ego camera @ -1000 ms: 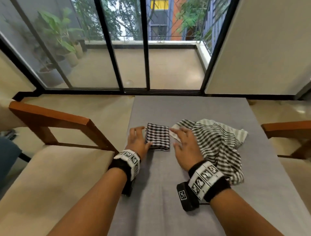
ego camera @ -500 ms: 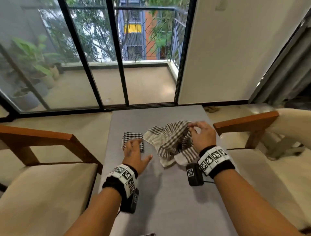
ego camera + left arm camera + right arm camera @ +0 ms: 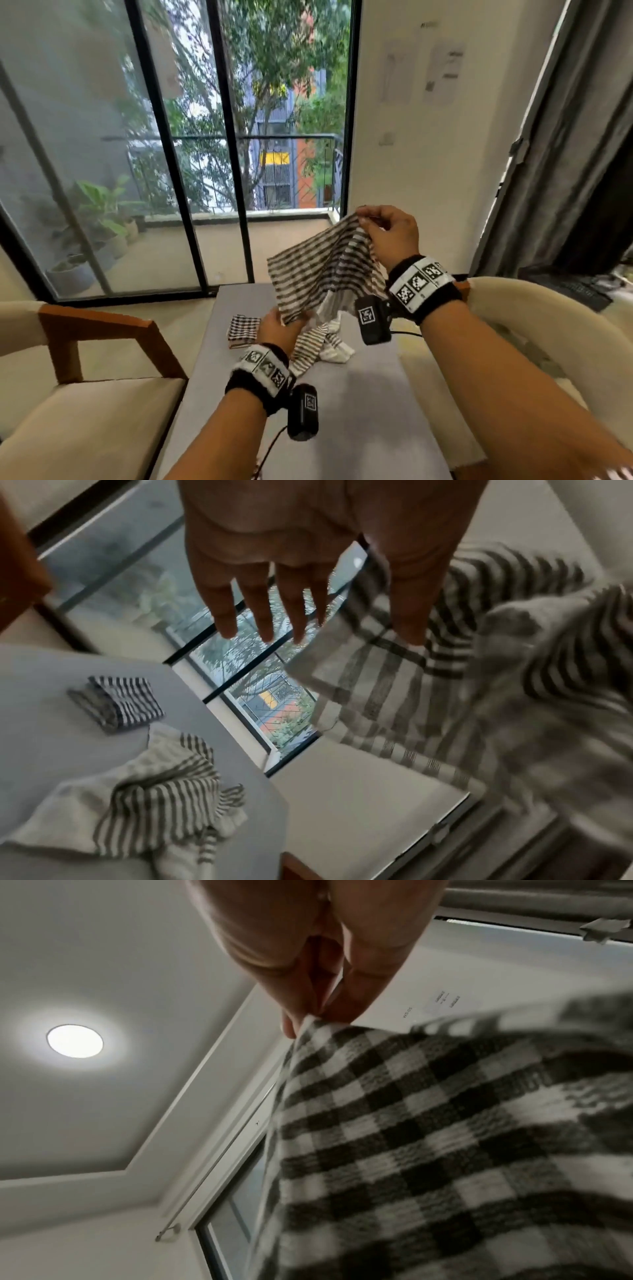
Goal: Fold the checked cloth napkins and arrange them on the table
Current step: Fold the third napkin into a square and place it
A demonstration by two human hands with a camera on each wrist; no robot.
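Note:
My right hand (image 3: 363, 219) pinches the top corner of a black-and-white checked napkin (image 3: 322, 270) and holds it up above the grey table (image 3: 359, 411). The right wrist view shows that pinch (image 3: 308, 1015) on the checked napkin (image 3: 428, 1123). My left hand (image 3: 275, 330) is at the napkin's hanging lower edge. Its fingers (image 3: 267, 610) are straight and spread, and the thumb (image 3: 407, 610) lies against the cloth (image 3: 445, 696). A folded checked napkin (image 3: 244, 330) lies on the table left of the left hand. A crumpled striped cloth (image 3: 329, 346) lies beneath the lifted one.
A wood-armed chair (image 3: 96, 329) stands left of the table and a cream chair (image 3: 548, 325) stands on the right. Glass sliding doors (image 3: 205, 171) are behind the table's far end, and a dark curtain (image 3: 565, 171) hangs at the right.
My right hand has raised a checked napkin from the pile into the air. My left hand has left the folded napkin and moved right to the hanging cloth. The head view has tilted up.

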